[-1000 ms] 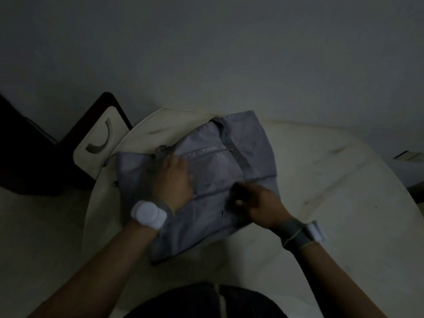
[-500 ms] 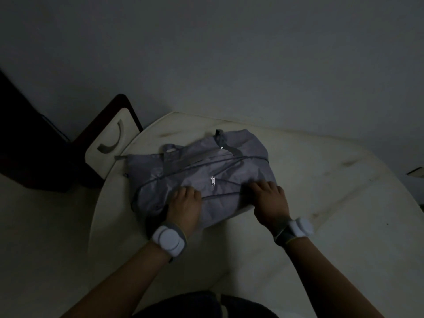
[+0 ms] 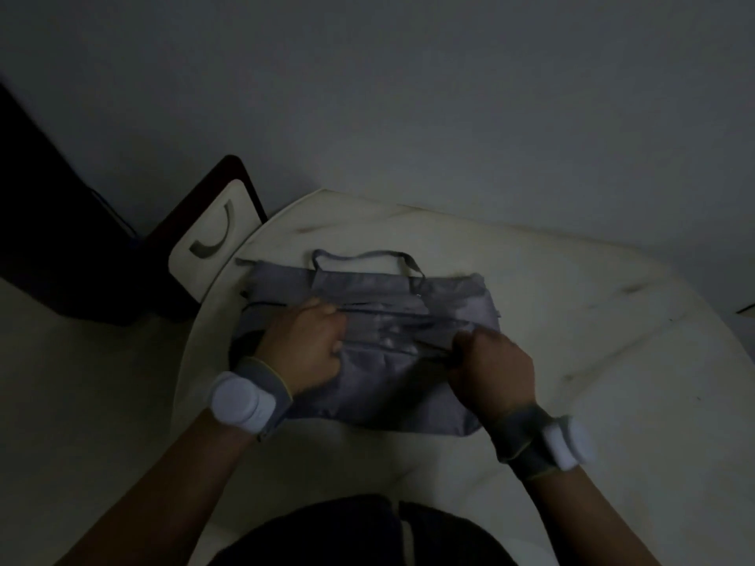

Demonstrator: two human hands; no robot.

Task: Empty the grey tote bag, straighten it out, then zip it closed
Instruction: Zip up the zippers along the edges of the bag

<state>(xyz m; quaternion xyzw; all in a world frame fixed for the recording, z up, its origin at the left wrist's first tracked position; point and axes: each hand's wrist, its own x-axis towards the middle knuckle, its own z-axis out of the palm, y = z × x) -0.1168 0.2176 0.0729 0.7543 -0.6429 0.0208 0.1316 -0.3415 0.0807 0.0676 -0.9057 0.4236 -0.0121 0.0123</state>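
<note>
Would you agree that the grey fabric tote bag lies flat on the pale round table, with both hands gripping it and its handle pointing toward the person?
Not quite: in the head view the handle points away from the person, toward the wall. The rest holds: the grey fabric tote bag lies flat on the pale round table, the left hand and right hand gripping it.

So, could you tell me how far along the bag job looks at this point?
Nothing lies beside the grey tote bag on the table, and it lies fairly flat. The left hand and right hand grip fabric along a dark seam. Whether it is zipped cannot be told.
</note>
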